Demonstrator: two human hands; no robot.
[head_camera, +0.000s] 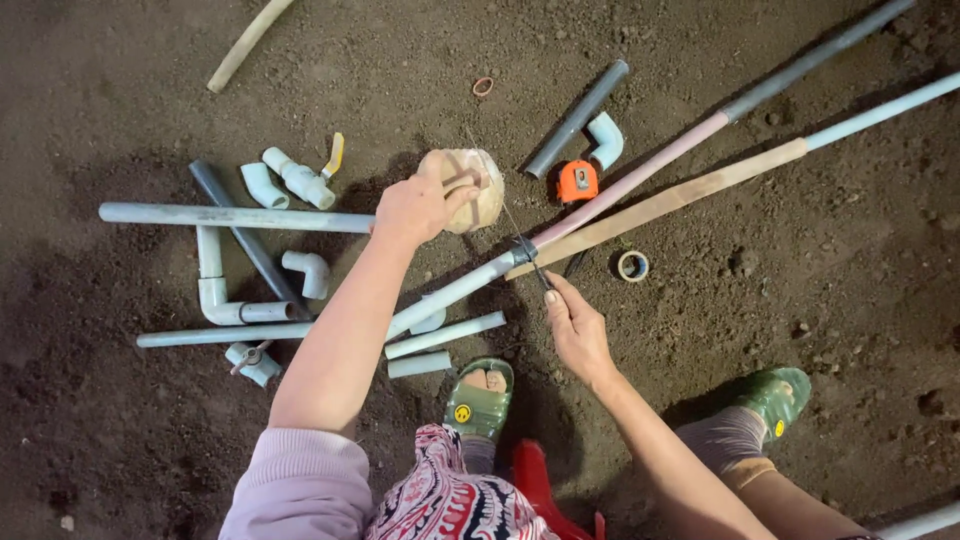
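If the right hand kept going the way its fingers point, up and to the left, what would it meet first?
Probably the long pale grey plastic pipe it is working on: the right hand holds a thin dark blade against it. Beyond lies the round tan bundle. Depth is unclear.

One camera only, worn on my head, looking almost straight down past my chest to the dirt floor (820, 330). It sits close enough that my forearms run up from the bottom edge, my left hand (418, 205) just above centre and my right hand (575, 330) just below it. My sandalled feet (480, 398) show at 6 o'clock. The view reaches out to pipes lying at 9 o'clock and long pipes (760, 95) slanting off at 2 o'clock. No second view overlaps it.
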